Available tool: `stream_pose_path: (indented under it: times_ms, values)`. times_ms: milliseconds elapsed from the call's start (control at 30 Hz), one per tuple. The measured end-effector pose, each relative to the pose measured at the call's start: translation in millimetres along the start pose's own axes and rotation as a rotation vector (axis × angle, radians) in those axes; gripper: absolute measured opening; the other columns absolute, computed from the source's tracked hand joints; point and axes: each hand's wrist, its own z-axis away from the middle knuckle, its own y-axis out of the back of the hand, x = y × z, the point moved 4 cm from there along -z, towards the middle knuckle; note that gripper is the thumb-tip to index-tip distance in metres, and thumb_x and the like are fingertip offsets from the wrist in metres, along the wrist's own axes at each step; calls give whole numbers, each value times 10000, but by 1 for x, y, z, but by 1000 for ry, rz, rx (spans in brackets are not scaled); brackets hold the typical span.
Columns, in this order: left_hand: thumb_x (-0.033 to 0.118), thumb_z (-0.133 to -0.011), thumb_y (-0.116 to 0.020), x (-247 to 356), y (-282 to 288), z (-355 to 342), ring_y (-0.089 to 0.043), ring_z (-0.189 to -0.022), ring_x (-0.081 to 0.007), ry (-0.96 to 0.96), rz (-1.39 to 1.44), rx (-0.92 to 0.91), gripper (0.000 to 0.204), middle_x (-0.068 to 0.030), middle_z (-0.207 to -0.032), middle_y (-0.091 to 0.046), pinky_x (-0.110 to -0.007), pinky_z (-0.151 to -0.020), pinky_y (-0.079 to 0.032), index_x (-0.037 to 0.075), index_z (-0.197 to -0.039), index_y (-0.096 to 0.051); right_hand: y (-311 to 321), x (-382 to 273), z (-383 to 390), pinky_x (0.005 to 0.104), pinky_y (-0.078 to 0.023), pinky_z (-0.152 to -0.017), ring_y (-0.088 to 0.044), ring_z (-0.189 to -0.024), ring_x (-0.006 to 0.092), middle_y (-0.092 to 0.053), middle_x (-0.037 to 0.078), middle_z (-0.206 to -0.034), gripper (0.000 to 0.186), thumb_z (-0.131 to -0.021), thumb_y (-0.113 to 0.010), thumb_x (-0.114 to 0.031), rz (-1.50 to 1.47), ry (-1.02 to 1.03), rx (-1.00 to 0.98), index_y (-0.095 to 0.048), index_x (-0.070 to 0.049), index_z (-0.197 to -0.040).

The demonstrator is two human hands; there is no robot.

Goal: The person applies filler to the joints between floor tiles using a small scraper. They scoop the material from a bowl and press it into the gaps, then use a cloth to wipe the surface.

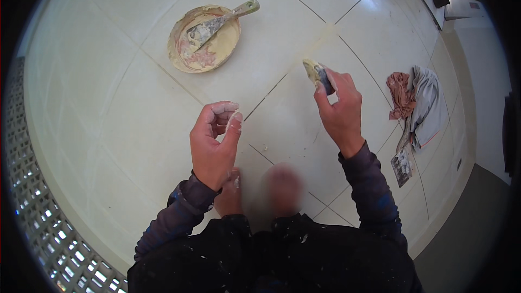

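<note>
Near a glossy cream floor tile's [260, 49] edge, the right hand [344, 106] pinches a flat, dark, paste-smeared tool [319, 75], probably for fine control; the left hand [213, 144] curls fingers toward thumb, any hold unclear.

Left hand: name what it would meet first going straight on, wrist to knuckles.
Most likely the near rim of the round bowl of cream-coloured paste, ahead of the left hand. Height is unclear here, so it might pass over.
</note>
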Motion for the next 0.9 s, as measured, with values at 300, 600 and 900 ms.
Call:
stream_pose_path:
  times_ms: [300, 600, 900]
  values:
    - [80, -996, -596, -43, 19, -30, -574, -879, -112, 26, 35, 104, 222, -45, -939, -633, -273, -808, -478, -15, -1196, -585, -130, 71, -13, 324, -581, -805, -641, -1022, 302, -690, 254, -1158, 327, -849, -622, -12, 633, 276, -103, -642, 109, -1152]
    - [101, -1006, -594, -40, 55, -25, -588, -888, -115, 29, 18, 157, 233, -48, -952, -642, -270, -808, -484, -8, -1211, -579, -170, -42, 98, 377, -567, -812, -629, -966, 306, -701, 236, -1069, 361, -810, -651, -89, 132, 174, -410, -658, 67, -1136]
    - [128, -1003, -601, -40, 73, -13, -592, -891, -120, 72, 43, 180, 249, -52, -969, -644, -271, -810, -482, -6, -1213, -584, -77, 82, -68, 418, -528, -728, -588, -892, 318, -659, 142, -925, 192, -846, -637, -58, 503, -10, 34, -679, 24, -1014]
